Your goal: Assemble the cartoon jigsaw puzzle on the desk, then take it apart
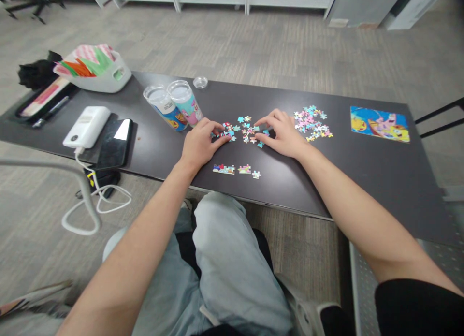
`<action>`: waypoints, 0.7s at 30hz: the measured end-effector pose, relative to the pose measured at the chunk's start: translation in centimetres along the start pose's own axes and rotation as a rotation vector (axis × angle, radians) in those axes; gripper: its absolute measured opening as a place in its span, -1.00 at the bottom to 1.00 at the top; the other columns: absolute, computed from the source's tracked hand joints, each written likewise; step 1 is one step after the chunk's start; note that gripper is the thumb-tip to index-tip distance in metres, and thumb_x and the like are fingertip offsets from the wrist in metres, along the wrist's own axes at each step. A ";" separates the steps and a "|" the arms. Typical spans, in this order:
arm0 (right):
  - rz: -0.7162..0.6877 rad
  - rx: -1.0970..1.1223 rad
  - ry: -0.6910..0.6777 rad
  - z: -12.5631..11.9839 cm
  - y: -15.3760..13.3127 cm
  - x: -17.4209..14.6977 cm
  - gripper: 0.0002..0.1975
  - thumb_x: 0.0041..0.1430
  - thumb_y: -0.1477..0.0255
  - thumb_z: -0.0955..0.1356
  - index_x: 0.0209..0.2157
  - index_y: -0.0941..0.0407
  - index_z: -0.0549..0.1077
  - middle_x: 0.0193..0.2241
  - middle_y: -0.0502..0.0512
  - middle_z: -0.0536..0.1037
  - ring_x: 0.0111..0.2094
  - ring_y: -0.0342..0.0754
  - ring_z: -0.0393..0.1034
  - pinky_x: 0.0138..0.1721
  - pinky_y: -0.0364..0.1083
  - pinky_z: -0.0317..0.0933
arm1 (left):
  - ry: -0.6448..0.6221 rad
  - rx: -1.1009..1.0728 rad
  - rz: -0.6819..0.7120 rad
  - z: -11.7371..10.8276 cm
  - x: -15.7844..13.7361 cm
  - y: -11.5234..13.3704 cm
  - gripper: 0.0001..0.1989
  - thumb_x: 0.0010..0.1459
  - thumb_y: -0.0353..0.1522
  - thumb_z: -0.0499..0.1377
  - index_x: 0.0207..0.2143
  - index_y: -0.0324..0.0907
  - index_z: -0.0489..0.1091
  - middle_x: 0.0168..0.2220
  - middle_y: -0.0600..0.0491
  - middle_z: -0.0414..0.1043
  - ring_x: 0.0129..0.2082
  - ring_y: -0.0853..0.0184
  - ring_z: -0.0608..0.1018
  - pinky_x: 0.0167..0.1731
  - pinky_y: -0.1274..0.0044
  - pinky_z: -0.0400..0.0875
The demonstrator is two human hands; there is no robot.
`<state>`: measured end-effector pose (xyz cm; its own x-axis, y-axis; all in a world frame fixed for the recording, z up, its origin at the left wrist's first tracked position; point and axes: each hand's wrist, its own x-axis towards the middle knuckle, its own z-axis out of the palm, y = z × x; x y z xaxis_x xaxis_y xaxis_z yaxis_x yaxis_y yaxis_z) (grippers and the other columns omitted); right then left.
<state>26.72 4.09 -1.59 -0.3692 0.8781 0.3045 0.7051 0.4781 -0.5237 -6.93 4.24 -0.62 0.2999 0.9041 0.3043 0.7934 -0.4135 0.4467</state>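
Loose jigsaw pieces lie in a small pile on the dark table between my two hands. At the pile's left edge rests my left hand, thumb and forefinger apart around a few pieces. My right hand reaches in from the other side, its thumb and fingers spread, fingertips touching or just above the pieces. Closer to me sits a short joined strip of pieces, with a smaller joined bit and a single piece to its right. A second heap of pieces lies beyond my right wrist.
A colourful picture card lies at the table's right. Two clear-topped canisters stand left of the pile, near a clear lid. Further left are a white power bank, a black phone and a white basket.
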 end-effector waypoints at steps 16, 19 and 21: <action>-0.128 -0.056 -0.172 -0.6 -0.9 -0.5 -0.65 0.72 0.05 0.49 0.29 -0.23 0.90 0.19 0.27 0.65 0.25 0.44 0.52 0.44 0.47 0.26 | 0.034 0.021 0.052 0.0 -1.0 0.9 -0.79 0.64 -0.20 0.30 0.07 -0.04 0.73 -0.01 -0.04 0.65 -0.19 0.17 0.59 0.00 0.27 0.55; -0.142 -0.065 -0.185 -0.4 -1.1 -0.6 -0.61 0.71 0.03 0.52 0.37 -0.24 0.86 0.21 0.28 0.65 0.27 0.47 0.49 0.44 0.49 0.27 | 0.035 0.027 0.055 0.0 -0.9 0.9 -0.78 0.63 -0.20 0.30 0.06 -0.05 0.74 -0.01 -0.04 0.65 -0.20 0.17 0.59 0.00 0.28 0.56; -0.109 -0.073 -0.142 -0.1 -1.1 -0.6 -0.57 0.72 0.04 0.52 0.43 -0.22 0.82 0.21 0.30 0.65 0.27 0.48 0.46 0.42 0.51 0.29 | 0.036 0.021 0.064 0.0 -1.0 0.9 -0.76 0.63 -0.19 0.30 0.09 -0.06 0.75 0.00 -0.04 0.66 -0.21 0.19 0.58 0.00 0.29 0.57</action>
<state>26.21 3.01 -1.07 -0.5236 0.8181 0.2380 0.6964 0.5719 -0.4336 -6.51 2.99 -0.55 0.3312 0.8716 0.3615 0.7846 -0.4672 0.4076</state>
